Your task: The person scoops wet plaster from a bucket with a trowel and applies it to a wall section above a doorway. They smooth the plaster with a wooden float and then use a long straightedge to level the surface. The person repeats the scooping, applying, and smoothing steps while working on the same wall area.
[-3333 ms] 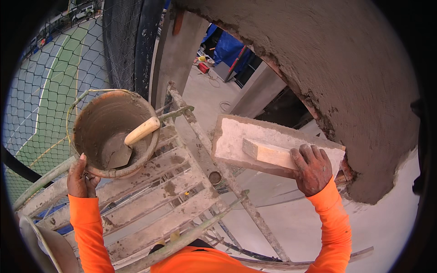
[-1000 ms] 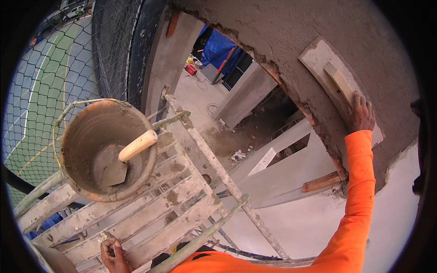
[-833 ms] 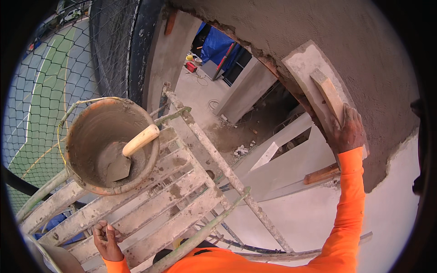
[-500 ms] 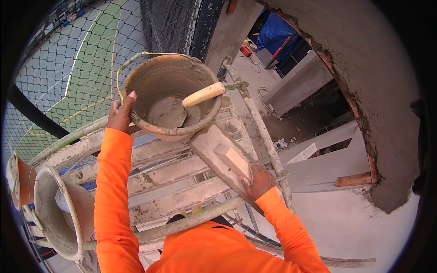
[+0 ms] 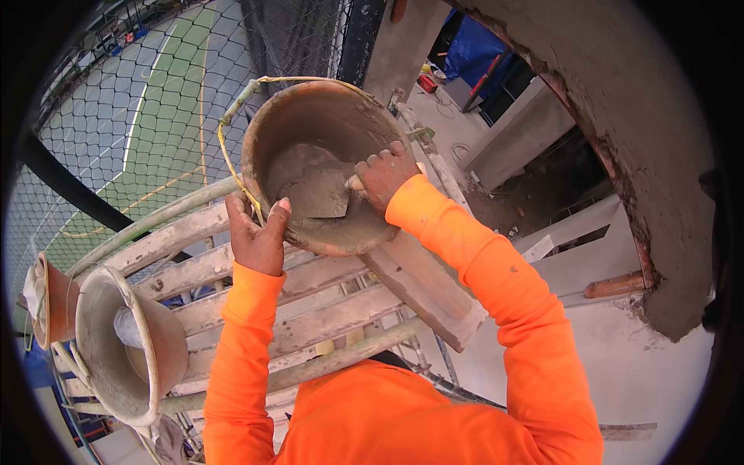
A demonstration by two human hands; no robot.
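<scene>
A mortar-caked bucket point(image 5: 263, 147) stands tilted on the scaffold planks, with wet grey mortar point(image 5: 298, 167) inside. At its near left rim is my left hand point(image 5: 260, 244), thumb and fingers closed around the edge by the yellow handle cord. My right hand point(image 5: 387, 177) reaches over the right rim, fingers wrapped round the wooden handle of a trowel point(image 5: 324, 203). The trowel's blade rests in the mortar. Beneath my right forearm lies a plastering float point(image 5: 411, 287) on the planks; the sleeve hides part of it.
Two more buckets, a large one point(image 5: 167, 341) and a smaller orange one point(image 5: 56, 302), are at the left. Gaps separate the scaffold planks point(image 5: 318, 318). A chain-link fence point(image 5: 101, 132) rises beyond. At right is a freshly plastered wall point(image 5: 666, 194), with a drop below the scaffold's edge.
My right hand has let go of the float and taken the trowel handle in the bucket. The trowel blade has shifted in the mortar. My left hand stays at the bucket's rim.
</scene>
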